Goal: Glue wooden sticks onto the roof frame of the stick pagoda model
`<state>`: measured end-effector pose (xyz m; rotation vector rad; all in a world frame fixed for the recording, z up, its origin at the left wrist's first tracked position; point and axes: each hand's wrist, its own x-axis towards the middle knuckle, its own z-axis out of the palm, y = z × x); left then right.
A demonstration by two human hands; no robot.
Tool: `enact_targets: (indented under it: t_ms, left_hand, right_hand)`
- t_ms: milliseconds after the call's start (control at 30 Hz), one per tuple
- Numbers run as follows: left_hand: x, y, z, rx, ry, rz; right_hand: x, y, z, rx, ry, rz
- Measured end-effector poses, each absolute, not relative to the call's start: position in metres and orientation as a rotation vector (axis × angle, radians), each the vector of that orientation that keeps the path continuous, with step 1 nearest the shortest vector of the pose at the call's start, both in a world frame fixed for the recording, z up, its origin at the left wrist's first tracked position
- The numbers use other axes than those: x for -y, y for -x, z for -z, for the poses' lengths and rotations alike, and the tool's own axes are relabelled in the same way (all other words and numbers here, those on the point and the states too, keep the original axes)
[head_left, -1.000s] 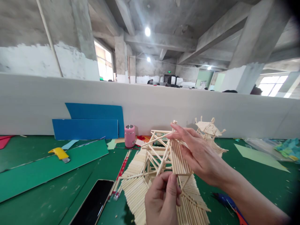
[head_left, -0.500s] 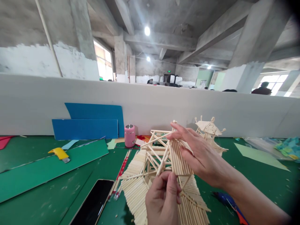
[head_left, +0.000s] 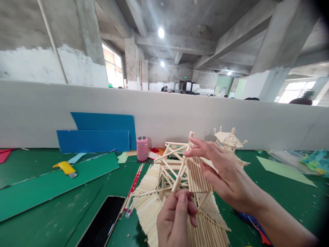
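Near table edge: our left hand [head_left: 176, 219] pinches the lower edge of a stick panel [head_left: 197, 175], its wrist cut off below. Our right hand [head_left: 226, 173], fingers spread, steadies the panel against the stick model [head_left: 169, 185], hiding its far side. Behind: smaller model [head_left: 229, 140], partly blocked.

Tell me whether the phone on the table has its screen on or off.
Off. The phone lies face up on the green table, left of the stick model, and its screen is plain black.
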<state>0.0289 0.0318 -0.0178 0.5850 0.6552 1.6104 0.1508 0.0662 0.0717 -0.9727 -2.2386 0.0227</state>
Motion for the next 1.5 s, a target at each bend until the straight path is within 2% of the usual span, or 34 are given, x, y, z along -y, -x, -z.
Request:
enact_targets:
  t_ms: [533,900,1500]
  left_hand:
    - [-0.0369,-0.0358,0.0085,-0.633,-0.477,-1.6]
    - [-0.0365,-0.0356,0.0093,-0.668,-0.485,-1.615]
    - [-0.0364,-0.036,0.0084,-0.672,-0.468,-1.615]
  right_hand:
    - [-0.0673,-0.1531,-0.0649,2.258,0.943,0.044]
    - [-0.0668,-0.1486,-0.0657,2.321,0.862,0.397]
    - [-0.0668,-0.1489,-0.0618,2.259,0.802,0.322]
